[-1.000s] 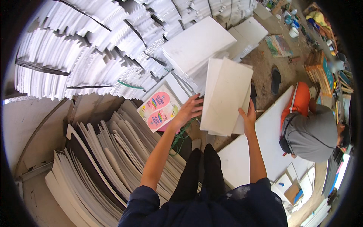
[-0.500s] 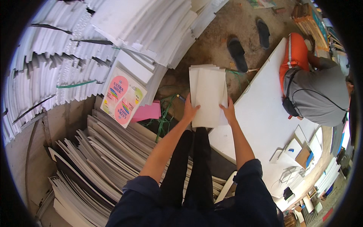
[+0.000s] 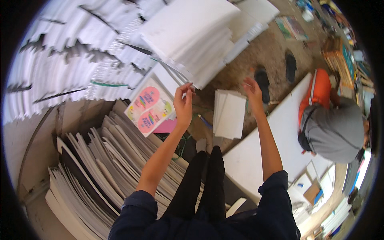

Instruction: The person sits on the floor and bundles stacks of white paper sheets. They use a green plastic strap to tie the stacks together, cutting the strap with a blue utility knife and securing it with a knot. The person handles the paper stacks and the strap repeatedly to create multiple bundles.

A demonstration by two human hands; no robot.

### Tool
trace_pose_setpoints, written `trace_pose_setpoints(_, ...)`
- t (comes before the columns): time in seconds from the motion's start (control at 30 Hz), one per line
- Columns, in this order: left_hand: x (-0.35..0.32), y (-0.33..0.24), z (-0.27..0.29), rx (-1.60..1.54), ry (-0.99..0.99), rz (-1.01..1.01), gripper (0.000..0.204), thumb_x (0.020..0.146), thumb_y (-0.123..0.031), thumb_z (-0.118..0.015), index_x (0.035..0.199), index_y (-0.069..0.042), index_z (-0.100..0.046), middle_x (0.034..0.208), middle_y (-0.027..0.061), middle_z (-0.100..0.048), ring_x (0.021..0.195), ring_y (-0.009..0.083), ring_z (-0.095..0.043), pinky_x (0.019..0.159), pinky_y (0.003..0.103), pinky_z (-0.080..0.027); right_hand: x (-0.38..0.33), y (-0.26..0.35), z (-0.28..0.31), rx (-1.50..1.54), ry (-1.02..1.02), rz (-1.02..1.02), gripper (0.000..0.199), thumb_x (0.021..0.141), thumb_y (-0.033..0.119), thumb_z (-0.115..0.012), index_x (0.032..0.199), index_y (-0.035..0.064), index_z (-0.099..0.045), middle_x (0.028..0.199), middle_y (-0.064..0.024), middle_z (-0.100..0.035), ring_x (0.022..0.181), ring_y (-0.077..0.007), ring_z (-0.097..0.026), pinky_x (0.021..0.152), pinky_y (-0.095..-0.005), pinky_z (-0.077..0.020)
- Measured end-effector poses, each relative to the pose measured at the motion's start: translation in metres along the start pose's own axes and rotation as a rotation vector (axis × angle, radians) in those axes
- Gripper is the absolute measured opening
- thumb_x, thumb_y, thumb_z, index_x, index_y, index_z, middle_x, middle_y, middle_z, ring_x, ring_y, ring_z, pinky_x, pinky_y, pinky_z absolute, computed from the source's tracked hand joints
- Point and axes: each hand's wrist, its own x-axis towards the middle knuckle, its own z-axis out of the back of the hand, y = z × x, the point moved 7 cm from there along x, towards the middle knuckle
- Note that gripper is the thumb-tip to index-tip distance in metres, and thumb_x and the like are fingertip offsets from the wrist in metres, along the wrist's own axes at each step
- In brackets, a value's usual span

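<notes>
A small stack of off-white card sheets (image 3: 229, 114), slightly fanned, lies low between my two hands, just beyond my feet. Neither hand touches it. My left hand (image 3: 183, 105) is raised to the left of the stack, its fingers loosely bent and apart, near the lower corner of a tall pile of white sheets (image 3: 192, 36). To the right, my right hand (image 3: 253, 95) is lifted with fingers apart and holds nothing, in front of a dark slipper (image 3: 262, 83).
Tied bundles of white sheets (image 3: 76, 72) fill the left. Below them are a printed carton sheet (image 3: 149, 110) and rows of upright boards (image 3: 108, 160). A large white board (image 3: 260, 148) lies at right, beside a person in grey (image 3: 332, 132) bending over.
Both hands have let go of the card stack and moved up and apart. The stack now lies lower between them. The view has shifted, and more floor shows at the top.
</notes>
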Motion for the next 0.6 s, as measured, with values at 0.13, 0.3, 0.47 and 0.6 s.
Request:
trace_pose_setpoints(0.13,0.066,-0.071,0.026,0.034,-0.36,-0.194,0.032,0.086,-0.014,-0.05,0.114,0.002,-0.047,0.103,0.0105,-0.048,0.095,0.0174,-0.047,0.081,0.03,-0.042,0.04,0.132,-0.082,0.453,0.171,0.036,0.042,0.085,0.012,-0.051,0.122,-0.0027,-0.037,0.117,-0.0173,-0.047,0.105,-0.025,-0.05,0.094,-0.0326,-0.0382)
trace_pose_setpoints(0.3,0.12,-0.069,0.032,0.362,-0.416,0.065,0.053,0.077,-0.026,-0.061,0.116,0.007,-0.044,0.107,0.02,-0.047,0.096,0.0291,-0.047,0.086,0.037,-0.038,0.063,0.155,-0.143,0.668,0.107,-0.138,0.054,0.081,0.003,-0.053,0.126,-0.0064,-0.025,0.115,-0.0173,-0.043,0.108,-0.0263,-0.046,0.098,-0.0364,-0.0365)
trace_pose_setpoints(0.47,0.131,-0.061,0.032,0.272,-0.376,0.186,0.063,0.073,-0.025,-0.065,0.118,0.01,-0.04,0.105,0.0227,-0.049,0.098,0.0293,-0.049,0.086,0.035,-0.039,0.06,0.16,-0.155,0.534,0.007,-0.135,0.056,0.081,0.004,-0.052,0.128,-0.0058,-0.022,0.124,-0.0174,-0.032,0.113,-0.0253,-0.039,0.099,-0.0374,-0.0343)
trace_pose_setpoints(0.6,0.129,-0.064,0.028,0.05,-0.37,0.31,0.066,0.073,-0.021,-0.067,0.12,0.011,-0.033,0.107,0.0207,-0.052,0.096,0.0237,-0.052,0.083,0.032,-0.042,0.059,0.16,-0.158,0.527,-0.003,-0.144,0.057,0.082,0.005,-0.052,0.129,-0.0053,-0.022,0.127,-0.0169,-0.03,0.115,-0.0241,-0.038,0.099,-0.0373,-0.0337)
